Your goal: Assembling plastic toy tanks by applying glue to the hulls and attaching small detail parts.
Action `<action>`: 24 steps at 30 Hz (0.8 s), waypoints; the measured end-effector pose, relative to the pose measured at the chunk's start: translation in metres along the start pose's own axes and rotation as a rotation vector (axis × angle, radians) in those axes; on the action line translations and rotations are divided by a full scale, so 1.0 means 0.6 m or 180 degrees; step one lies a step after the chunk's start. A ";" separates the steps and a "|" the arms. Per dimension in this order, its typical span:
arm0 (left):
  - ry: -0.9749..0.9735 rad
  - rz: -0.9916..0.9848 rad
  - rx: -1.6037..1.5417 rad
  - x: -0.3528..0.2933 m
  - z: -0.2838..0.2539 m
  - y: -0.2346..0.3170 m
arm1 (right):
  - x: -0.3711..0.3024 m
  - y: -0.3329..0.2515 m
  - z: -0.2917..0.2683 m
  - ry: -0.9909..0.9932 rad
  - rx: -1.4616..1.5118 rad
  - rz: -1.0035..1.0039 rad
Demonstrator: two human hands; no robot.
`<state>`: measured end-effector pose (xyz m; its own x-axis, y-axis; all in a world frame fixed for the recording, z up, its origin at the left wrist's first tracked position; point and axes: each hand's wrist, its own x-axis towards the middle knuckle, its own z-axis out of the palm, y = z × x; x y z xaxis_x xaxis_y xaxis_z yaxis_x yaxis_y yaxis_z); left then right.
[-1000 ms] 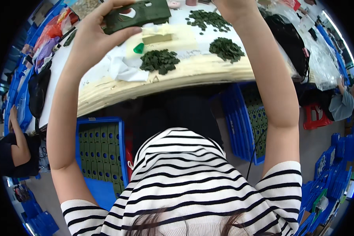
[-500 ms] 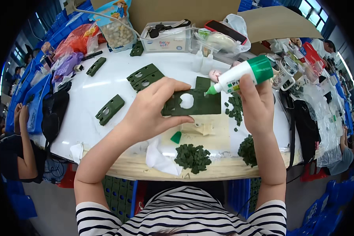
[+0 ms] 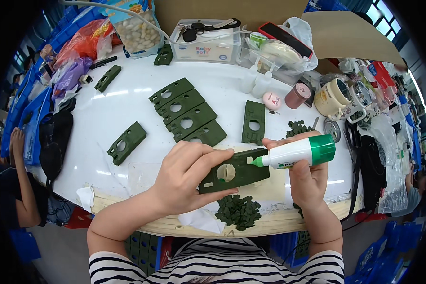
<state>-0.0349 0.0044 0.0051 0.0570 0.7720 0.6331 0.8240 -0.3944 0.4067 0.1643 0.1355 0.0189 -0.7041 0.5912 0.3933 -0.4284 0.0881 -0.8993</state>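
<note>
A flat dark green plastic part point(image 3: 244, 176) with a round hole is gripped at its left end by my left hand point(image 3: 177, 173), thumb below and fingers above. My right hand point(image 3: 308, 184) is closed around a white glue bottle point(image 3: 288, 155) with a green base. The bottle lies nearly level, its green nozzle pointing left at the part's upper right, by a small light rectangular spot. Whether the tip touches cannot be made out. Just below the part lies a heap of small dark green pieces point(image 3: 238, 211).
Similar green parts point(image 3: 187, 112) lie in a row beyond my left hand, with another single part point(image 3: 254, 111) to their right. Farther back stand a clear plastic box point(image 3: 206, 47), small white bottles point(image 3: 262, 84) and a cream mug point(image 3: 330, 97). White tissue point(image 3: 201, 220) lies at the near edge.
Both hands have come lower and nearer with the part and the bottle. The bottle has tipped from slanting to almost level. The row of green parts behind is less covered.
</note>
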 end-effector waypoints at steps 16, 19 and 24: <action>0.0096 0.0059 0.0114 -0.002 0.002 -0.002 | -0.004 0.007 -0.001 0.0130 -0.0333 0.0153; 0.0126 0.0078 0.0124 -0.001 0.002 0.000 | -0.005 0.006 0.002 0.0149 -0.0341 0.0138; 0.0142 0.0069 0.0118 -0.001 0.003 0.001 | -0.004 0.005 0.004 0.0169 -0.0370 0.0171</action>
<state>-0.0336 0.0045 0.0039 0.0506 0.7401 0.6706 0.8433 -0.3914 0.3684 0.1635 0.1322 0.0157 -0.6920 0.6389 0.3360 -0.3201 0.1456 -0.9361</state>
